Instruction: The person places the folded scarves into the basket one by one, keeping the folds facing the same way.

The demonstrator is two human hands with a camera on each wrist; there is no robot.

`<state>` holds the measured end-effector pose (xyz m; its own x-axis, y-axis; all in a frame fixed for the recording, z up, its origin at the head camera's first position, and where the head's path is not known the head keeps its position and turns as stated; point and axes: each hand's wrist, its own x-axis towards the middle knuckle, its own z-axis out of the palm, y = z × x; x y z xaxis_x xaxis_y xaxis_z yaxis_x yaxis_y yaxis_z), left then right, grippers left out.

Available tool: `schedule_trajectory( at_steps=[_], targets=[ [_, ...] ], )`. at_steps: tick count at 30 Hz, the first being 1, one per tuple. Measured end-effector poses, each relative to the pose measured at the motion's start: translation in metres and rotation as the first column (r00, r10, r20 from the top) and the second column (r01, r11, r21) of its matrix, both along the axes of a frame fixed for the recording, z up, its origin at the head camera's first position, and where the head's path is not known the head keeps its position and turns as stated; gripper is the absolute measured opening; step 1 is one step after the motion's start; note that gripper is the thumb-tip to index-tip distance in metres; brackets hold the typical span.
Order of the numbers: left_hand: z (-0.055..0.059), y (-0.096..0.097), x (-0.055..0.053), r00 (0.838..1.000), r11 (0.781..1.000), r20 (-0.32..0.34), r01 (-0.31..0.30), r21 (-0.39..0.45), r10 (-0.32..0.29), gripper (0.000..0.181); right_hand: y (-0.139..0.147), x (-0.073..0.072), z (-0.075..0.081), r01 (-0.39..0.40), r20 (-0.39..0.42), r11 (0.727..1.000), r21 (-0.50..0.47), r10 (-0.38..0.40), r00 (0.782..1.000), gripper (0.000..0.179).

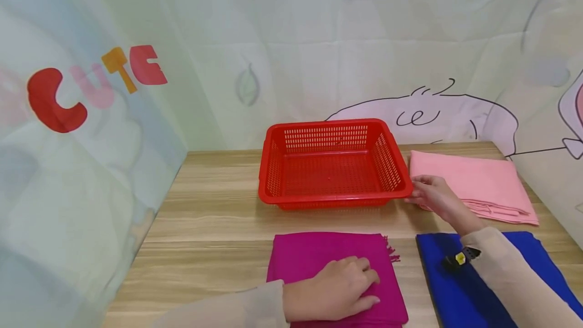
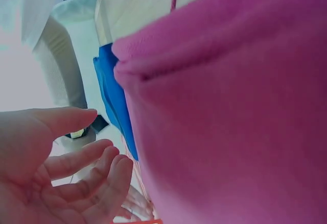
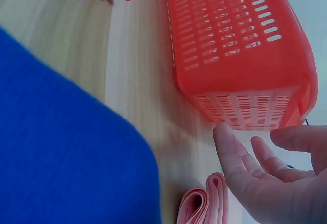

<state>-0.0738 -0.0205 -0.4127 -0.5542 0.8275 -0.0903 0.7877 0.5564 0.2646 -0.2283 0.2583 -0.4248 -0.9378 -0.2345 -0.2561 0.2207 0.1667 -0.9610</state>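
Observation:
A red plastic basket (image 1: pixel 328 199) with slotted walls stands on the wooden table. My right hand (image 1: pixel 432 194) is at its front right corner, fingers slightly bent and apart; in the right wrist view thumb and fingertips are close to the basket's end wall (image 3: pixel 245 109), and contact is hard to tell. My left hand (image 1: pixel 337 287) is over a folded magenta scarf (image 1: pixel 319 247) with a fringe. In the left wrist view its loosely bent fingers (image 2: pixel 84 160) hold nothing, beside the scarf's folded edge (image 2: pixel 204 106).
A folded pink cloth (image 1: pixel 473 176) lies right of the basket, behind my right hand. Under my right forearm is a folded blue cloth (image 1: pixel 460 287). The wooden table (image 1: pixel 205 227) meets a printed fabric backdrop (image 1: pixel 218 65) at the back and left.

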Motion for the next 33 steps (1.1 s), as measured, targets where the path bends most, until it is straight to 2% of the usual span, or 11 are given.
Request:
schedule_trajectory(
  at_steps=[3,9,16,20,27,33],
  targets=[
    [0.000,-0.006,-0.003,0.999,0.999,-0.019,-0.033,0.028,0.034,0.030,0.000,0.003,-0.003,-0.028,-0.014,1.000,-0.013,0.028,1.000,0.048],
    [0.000,-0.018,-0.009,0.995,0.992,-0.048,-0.082,0.093,0.087,0.028,0.001,0.012,-0.007,-0.094,-0.076,0.995,0.032,0.096,0.992,0.041],
    [0.000,-0.034,-0.015,0.977,0.972,-0.069,-0.190,0.139,0.201,0.028,0.003,0.020,-0.009,-0.194,-0.079,0.980,0.046,0.197,0.977,0.037],
    [0.000,-0.043,-0.017,0.964,0.957,-0.085,-0.236,0.167,0.253,0.026,0.003,0.024,-0.010,-0.256,-0.072,0.964,0.072,0.261,0.963,0.038],
    [0.000,-0.059,-0.022,0.946,0.925,-0.017,-0.313,0.216,0.325,0.027,0.000,0.029,-0.011,-0.366,-0.067,0.926,0.092,0.372,0.926,0.044],
    [-0.004,-0.074,-0.025,0.922,0.896,-0.056,-0.357,0.263,0.384,0.029,-0.005,0.037,-0.009,-0.425,-0.087,0.895,0.137,0.438,0.895,0.046]
  ],
)
